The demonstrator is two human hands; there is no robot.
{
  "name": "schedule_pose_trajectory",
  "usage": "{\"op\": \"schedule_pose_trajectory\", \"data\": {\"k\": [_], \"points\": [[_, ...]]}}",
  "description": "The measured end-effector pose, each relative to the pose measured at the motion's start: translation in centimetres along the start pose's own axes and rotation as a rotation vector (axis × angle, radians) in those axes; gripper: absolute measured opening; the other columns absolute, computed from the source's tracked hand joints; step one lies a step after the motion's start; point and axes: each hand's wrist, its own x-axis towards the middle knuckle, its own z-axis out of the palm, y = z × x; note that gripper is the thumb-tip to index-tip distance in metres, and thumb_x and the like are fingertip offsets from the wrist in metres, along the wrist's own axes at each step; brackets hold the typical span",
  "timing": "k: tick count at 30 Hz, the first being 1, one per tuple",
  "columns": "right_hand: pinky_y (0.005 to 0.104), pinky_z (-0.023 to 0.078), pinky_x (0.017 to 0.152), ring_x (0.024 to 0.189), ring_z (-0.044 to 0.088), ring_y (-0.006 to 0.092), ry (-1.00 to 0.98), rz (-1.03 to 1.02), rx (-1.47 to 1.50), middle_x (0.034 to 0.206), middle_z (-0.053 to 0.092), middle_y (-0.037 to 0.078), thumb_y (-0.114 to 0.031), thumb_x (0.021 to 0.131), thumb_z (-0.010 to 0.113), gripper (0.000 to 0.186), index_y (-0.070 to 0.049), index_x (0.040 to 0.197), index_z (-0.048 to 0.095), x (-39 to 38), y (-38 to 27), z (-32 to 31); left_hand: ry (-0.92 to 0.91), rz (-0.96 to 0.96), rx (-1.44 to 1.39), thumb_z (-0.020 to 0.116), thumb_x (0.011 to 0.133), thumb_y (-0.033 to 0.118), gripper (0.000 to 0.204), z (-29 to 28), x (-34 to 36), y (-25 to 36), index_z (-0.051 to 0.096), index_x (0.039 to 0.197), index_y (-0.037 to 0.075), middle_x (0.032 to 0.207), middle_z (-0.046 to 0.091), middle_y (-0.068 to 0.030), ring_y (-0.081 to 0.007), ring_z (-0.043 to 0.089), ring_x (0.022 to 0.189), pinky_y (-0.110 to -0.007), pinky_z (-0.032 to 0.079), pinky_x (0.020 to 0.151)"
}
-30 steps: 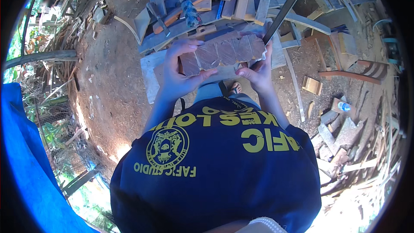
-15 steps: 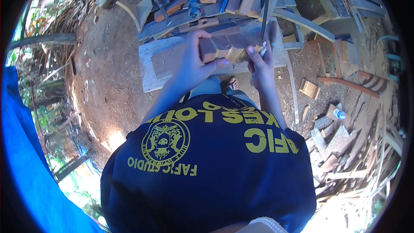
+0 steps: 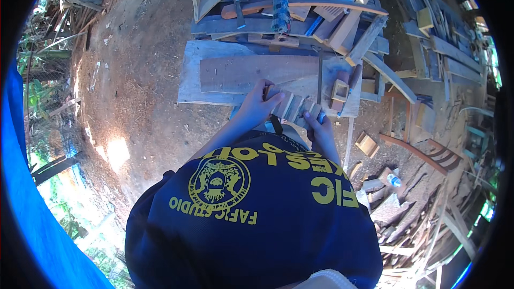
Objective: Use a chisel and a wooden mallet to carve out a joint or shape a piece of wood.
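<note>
Both my hands hold one wooden piece (image 3: 295, 107) made of several short blocks joined side by side. My left hand (image 3: 258, 105) grips its left end, fingers curled over the top. My right hand (image 3: 319, 126) grips its right end from below. The piece sits low, just above the near edge of a pale wooden board (image 3: 214, 53) that serves as a work surface. A flat brown plank (image 3: 251, 73) lies on that board just beyond my hands. My dark blue shirt with yellow print fills the lower middle of the view.
A small open wooden box (image 3: 339, 91) stands right of my hands. Behind the board lie curved wooden parts, a clamp (image 3: 280, 6) and a hammer (image 3: 236, 0). Offcuts and planks (image 3: 428, 48) pile up on the right. Bare dirt ground (image 3: 134, 101) lies to the left.
I have lowered the block piece from up near the camera down toward the board's near edge, turning it. My head has tilted, so the bench now sits lower in view.
</note>
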Motion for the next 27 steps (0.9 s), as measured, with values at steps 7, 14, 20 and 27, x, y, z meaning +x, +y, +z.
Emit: {"op": "schedule_pose_trajectory", "data": {"k": [7, 14, 20, 27], "points": [[0.0192, 0.023, 0.035, 0.041, 0.034, 0.0010, 0.088, -0.019, -0.046, 0.064, 0.050, -0.006, -0.023, 0.082, 0.074, 0.035, -0.002, 0.104, 0.057, 1.1, -1.5, 7.7, -0.004, -0.034, 0.045, 0.051, 0.097, 0.029, 0.033, -6.8, 0.3, -2.1, 0.050, 0.114, 0.001, 0.087, 0.063, -0.0137, -0.0191, 0.063, 0.067, -0.030, 0.052, 0.053], [0.0243, 0.047, 0.068, 0.077, 0.059, 0.0103, 0.132, -0.066, -0.174, 0.086, 0.064, 0.005, -0.023, 0.079, 0.076, 0.043, 0.002, 0.107, 0.057, 2.3, -2.0, 14.8, 0.139, 0.136, 0.174, 0.049, 0.097, 0.028, 0.031, -12.7, 2.6, -3.7, 0.050, 0.113, 0.001, 0.081, 0.063, -0.0192, -0.0283, 0.066, 0.063, -0.036, 0.052, 0.054], [0.0194, 0.029, 0.037, 0.044, 0.041, 0.0034, 0.254, -0.152, -0.123, 0.065, 0.053, -0.003, -0.024, 0.078, 0.076, 0.038, -0.001, 0.102, 0.058, 2.2, -0.9, 16.7, -0.031, 0.177, 0.289, 0.051, 0.096, 0.024, 0.029, -14.7, 5.4, -3.5, 0.049, 0.113, 0.001, 0.089, 0.064, -0.0206, -0.0342, 0.066, 0.077, -0.040, 0.052, 0.067], [0.0215, 0.026, 0.036, 0.041, 0.036, 0.0048, 0.512, 0.007, 0.202, 0.060, 0.045, -0.004, -0.026, 0.082, 0.070, 0.028, -0.005, 0.095, 0.055, 1.6, -0.1, 12.2, -0.220, 0.183, 0.171, 0.053, 0.095, 0.021, 0.034, -9.8, 11.8, -1.3, 0.045, 0.118, -0.003, 0.103, 0.062, -0.0225, -0.0358, 0.063, 0.096, -0.041, 0.048, 0.084]]}}
